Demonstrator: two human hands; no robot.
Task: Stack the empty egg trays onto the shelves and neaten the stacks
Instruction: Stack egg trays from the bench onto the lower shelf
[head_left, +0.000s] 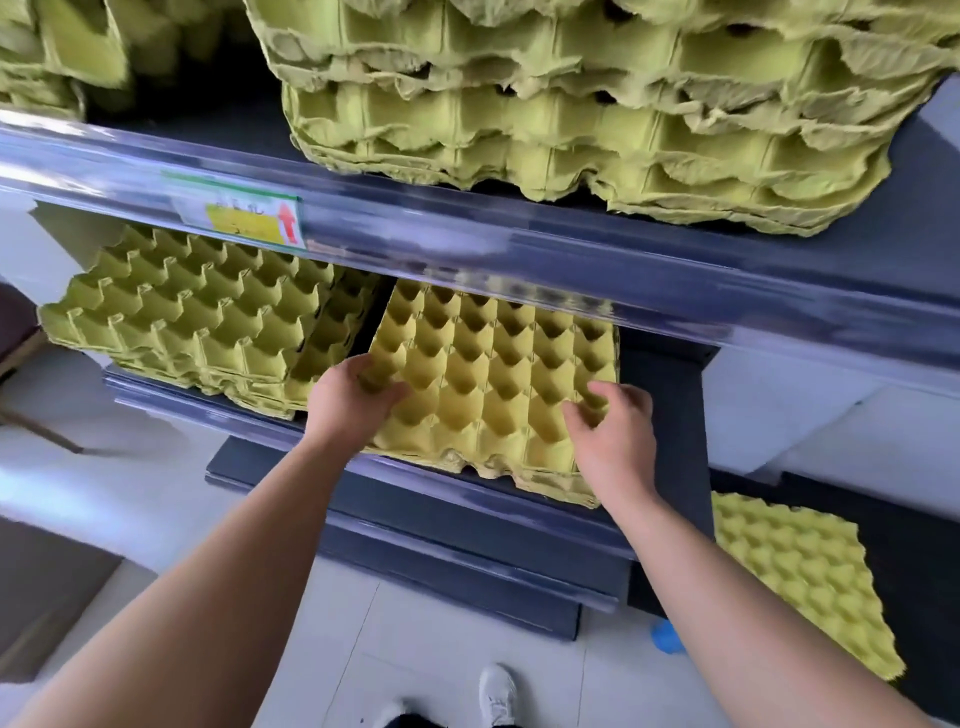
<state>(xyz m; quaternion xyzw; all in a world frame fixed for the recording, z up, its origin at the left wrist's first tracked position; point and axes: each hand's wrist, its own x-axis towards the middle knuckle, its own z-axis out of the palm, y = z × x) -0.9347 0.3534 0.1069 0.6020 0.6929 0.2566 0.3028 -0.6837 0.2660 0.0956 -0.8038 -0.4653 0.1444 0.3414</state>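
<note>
Egg tray (493, 384) on shelf (467, 519); left hand (348, 400) grips corner, right hand (613, 431) grips edge.

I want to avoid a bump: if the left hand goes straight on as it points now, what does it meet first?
Probably the yellow tray itself: the left hand already grips its near left corner, fingers pointing across its cups. The neighbouring stack lies to its left, off that line.

**Shop or stockroom, most likely**

Dark blue-grey metal retail shelving (519, 249) with a clear plastic price-label strip, holding a blurred yellow-and-white paper tag (244, 221) with a red arrow. Stacked yellow-green moulded-pulp egg trays (571, 104) on several tiers. Pale tiled floor (415, 623) below.
</note>
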